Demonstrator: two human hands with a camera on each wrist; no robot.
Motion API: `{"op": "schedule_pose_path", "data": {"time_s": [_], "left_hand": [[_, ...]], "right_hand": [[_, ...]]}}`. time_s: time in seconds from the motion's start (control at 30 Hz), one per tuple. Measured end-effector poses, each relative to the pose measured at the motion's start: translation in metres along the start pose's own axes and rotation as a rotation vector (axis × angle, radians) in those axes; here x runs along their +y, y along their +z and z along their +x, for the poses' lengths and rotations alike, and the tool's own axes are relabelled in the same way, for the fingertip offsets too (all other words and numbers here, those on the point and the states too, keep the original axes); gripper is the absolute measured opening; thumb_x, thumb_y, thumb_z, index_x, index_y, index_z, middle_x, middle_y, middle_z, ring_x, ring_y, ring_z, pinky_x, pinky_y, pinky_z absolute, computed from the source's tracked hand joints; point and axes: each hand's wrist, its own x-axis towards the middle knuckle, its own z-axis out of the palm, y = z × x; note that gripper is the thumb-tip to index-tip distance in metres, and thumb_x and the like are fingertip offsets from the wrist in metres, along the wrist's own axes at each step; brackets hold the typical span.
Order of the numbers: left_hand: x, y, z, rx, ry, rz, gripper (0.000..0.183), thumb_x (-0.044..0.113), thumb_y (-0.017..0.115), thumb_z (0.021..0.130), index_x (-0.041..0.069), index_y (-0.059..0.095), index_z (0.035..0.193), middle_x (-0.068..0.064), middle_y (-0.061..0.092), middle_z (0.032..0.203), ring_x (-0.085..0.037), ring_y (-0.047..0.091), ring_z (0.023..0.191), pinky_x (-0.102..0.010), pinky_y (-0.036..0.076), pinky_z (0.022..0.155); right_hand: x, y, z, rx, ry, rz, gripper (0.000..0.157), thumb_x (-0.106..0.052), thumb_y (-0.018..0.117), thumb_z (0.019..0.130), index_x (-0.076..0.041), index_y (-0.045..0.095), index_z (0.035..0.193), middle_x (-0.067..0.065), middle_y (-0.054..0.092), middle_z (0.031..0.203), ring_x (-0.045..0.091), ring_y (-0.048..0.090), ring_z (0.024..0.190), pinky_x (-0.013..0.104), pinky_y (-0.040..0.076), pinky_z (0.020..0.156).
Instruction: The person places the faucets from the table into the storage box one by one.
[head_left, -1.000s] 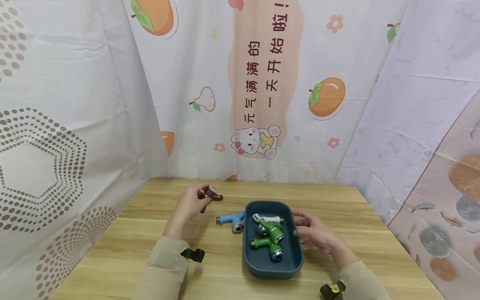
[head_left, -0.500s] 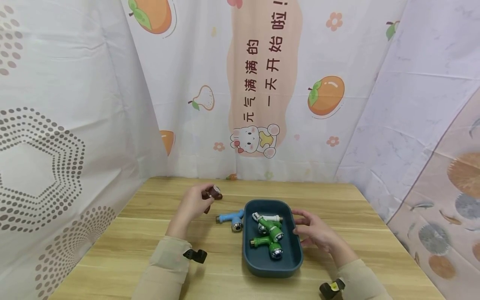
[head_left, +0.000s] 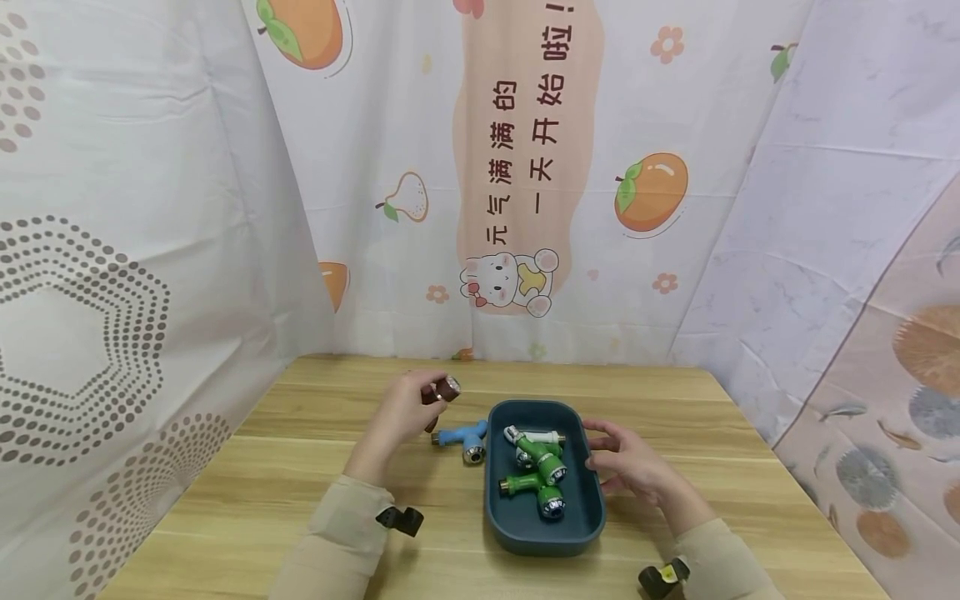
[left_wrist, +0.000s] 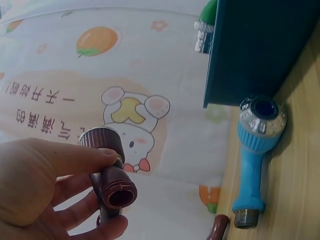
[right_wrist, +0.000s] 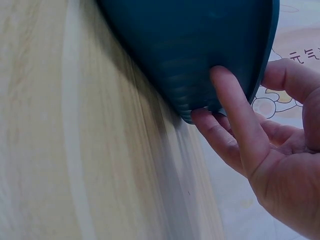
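My left hand (head_left: 411, 408) grips a brown tap (left_wrist: 112, 182) between thumb and fingers, above the table. Its ribbed knob and open pipe end face out in the left wrist view. Below and to the right of this hand, a blue tap (head_left: 461, 438) lies on the wood beside the dark teal bin (head_left: 517, 533). Inside the bin are green taps (head_left: 542, 492) with chrome knobs and a white tap (head_left: 551, 437). My right hand (head_left: 633, 467) rests at the bin's right side, fingers (right_wrist: 232, 97) fairly straight against the outer wall and thumb right at the rim.
Another brown piece (left_wrist: 218, 227) shows low in the left wrist view, partly cut off; my left hand hides that area in the head view. The wooden table (head_left: 247, 500) ends at a printed curtain (head_left: 375, 275) behind, with more cloth on both sides.
My left hand has moved rightward with the brown tap, toward the blue tap and the bin. The right hand and the bin have stayed put.
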Motion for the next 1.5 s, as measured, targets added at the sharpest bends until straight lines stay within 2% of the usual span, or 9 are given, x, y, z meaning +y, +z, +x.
{"op": "schedule_pose_path", "data": {"time_s": [0.3, 0.5, 0.67, 1.0, 1.23, 1.5], "left_hand": [[0.015, 0.005, -0.003, -0.020, 0.017, -0.013, 0.046, 0.009, 0.080, 0.087, 0.012, 0.069, 0.132, -0.009, 0.067, 0.126, -0.021, 0.066, 0.098, -0.042, 0.056, 0.083], [0.025, 0.007, -0.005, -0.013, 0.081, -0.053, 0.046, 0.008, 0.081, 0.086, 0.010, 0.070, 0.130, -0.009, 0.068, 0.123, -0.020, 0.066, 0.097, -0.041, 0.057, 0.084], [0.032, 0.009, -0.006, -0.033, 0.123, -0.089, 0.045, 0.007, 0.081, 0.087, 0.008, 0.070, 0.131, -0.007, 0.068, 0.125, -0.020, 0.066, 0.100, -0.040, 0.057, 0.084], [0.046, 0.014, -0.010, -0.049, 0.202, -0.123, 0.045, 0.007, 0.080, 0.087, 0.011, 0.070, 0.131, -0.002, 0.069, 0.118, -0.015, 0.065, 0.098, -0.034, 0.056, 0.081], [0.056, 0.021, -0.012, -0.096, 0.180, -0.117, 0.048, 0.010, 0.081, 0.088, 0.014, 0.067, 0.134, -0.002, 0.068, 0.121, -0.012, 0.063, 0.097, -0.029, 0.056, 0.080], [0.065, 0.029, -0.016, -0.138, 0.210, -0.111, 0.051, 0.009, 0.079, 0.089, 0.013, 0.065, 0.137, -0.004, 0.066, 0.129, -0.014, 0.064, 0.101, -0.030, 0.056, 0.084]], "right_hand": [[-0.002, 0.001, -0.002, -0.010, -0.008, -0.008, 0.077, -0.001, 0.065, 0.091, 0.001, 0.026, 0.157, 0.038, 0.041, 0.145, 0.035, 0.065, 0.106, 0.050, 0.060, 0.071], [-0.002, 0.001, -0.001, -0.006, 0.003, -0.004, 0.076, -0.001, 0.065, 0.091, 0.000, 0.027, 0.157, 0.037, 0.041, 0.145, 0.035, 0.065, 0.106, 0.048, 0.061, 0.070], [-0.002, 0.001, 0.000, -0.001, 0.005, -0.001, 0.076, 0.000, 0.065, 0.090, -0.001, 0.029, 0.157, 0.037, 0.042, 0.145, 0.036, 0.065, 0.105, 0.049, 0.061, 0.070], [-0.002, 0.000, 0.000, -0.019, -0.008, 0.011, 0.077, 0.001, 0.065, 0.090, 0.001, 0.026, 0.157, 0.038, 0.042, 0.144, 0.036, 0.066, 0.104, 0.048, 0.061, 0.069], [0.000, -0.001, 0.000, -0.025, -0.008, 0.011, 0.077, 0.001, 0.065, 0.091, 0.001, 0.026, 0.157, 0.038, 0.042, 0.144, 0.036, 0.066, 0.105, 0.047, 0.061, 0.069], [-0.002, 0.000, 0.000, -0.031, -0.017, 0.024, 0.077, 0.001, 0.064, 0.091, 0.001, 0.024, 0.158, 0.039, 0.040, 0.145, 0.036, 0.065, 0.105, 0.045, 0.061, 0.067]]}}
